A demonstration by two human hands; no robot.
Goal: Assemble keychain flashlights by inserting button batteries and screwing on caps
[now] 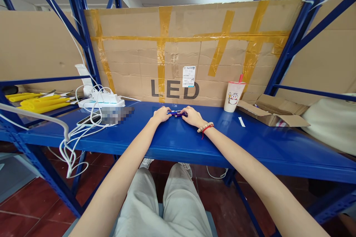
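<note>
Both ends of the pens (176,113), near the bench's (233,148) back edge, meet your left hand (161,114) and right hand (192,116) — clamped or merely touching, I can't tell. Loose fingers could let them roll apart. The lidded cup (232,100) hides its contents; the open box (278,108), toward the back right corner, shows something pale.

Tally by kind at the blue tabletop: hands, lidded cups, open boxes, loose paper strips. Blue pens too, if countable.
Hands: 2 (left hand, right hand)
Lidded cup: 1
Open box: 1
Paper strip: 1
Total: 5, excluding blue pens, too bunched to count
</note>
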